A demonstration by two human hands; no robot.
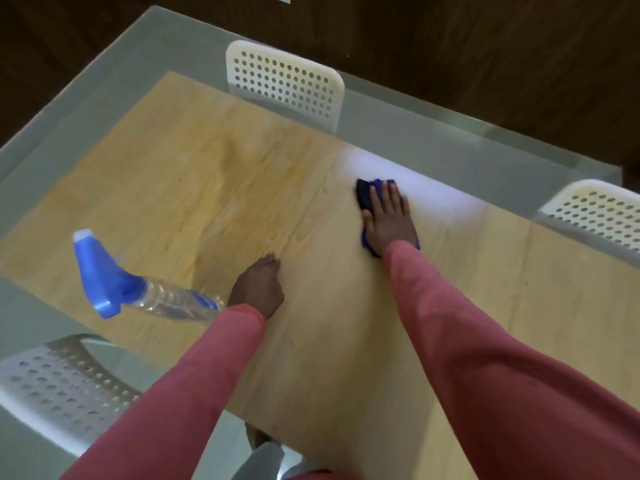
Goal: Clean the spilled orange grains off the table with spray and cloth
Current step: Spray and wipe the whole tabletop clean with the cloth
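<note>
Wiping a wood-topped glass table with a blue cloth, spray bottle lying by.

Nearest, a white perforated chair at the lower left, under the glass edge. Then the left hand on the table, fingers curled in, holding nothing. Just left of it the spray bottle on its side, long axis running left to right, blue nozzle pointing up-left, clear base toward the left wrist. Farther, the right hand flat with straight fingers, pressing the blue cloth onto the wood. Beyond, two more white chairs. No orange grains clearly made out.
</note>
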